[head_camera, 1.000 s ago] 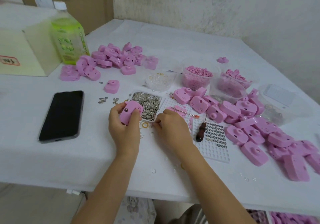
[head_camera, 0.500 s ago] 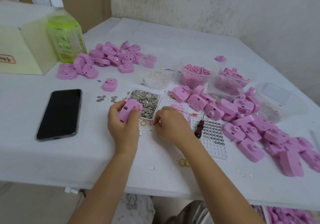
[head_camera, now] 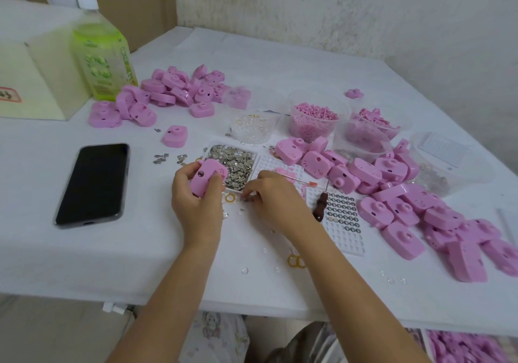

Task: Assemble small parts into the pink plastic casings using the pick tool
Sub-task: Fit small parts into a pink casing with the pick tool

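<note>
Left grip [head_camera: 196, 202] curled round pink casing [head_camera: 208, 178], right grip [head_camera: 277, 200] curled, fingertips [head_camera: 249, 194] down

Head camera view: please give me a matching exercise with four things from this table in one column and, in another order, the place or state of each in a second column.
Things:
1. phone
2. green bottle
3. pick tool
4. pink casing

Places or states:
A. gripped in the left hand
B. standing upright beside the cream box
C. lying flat, screen dark
D. lying on the white tray

Pairs: 1-C, 2-B, 3-D, 4-A.
</note>
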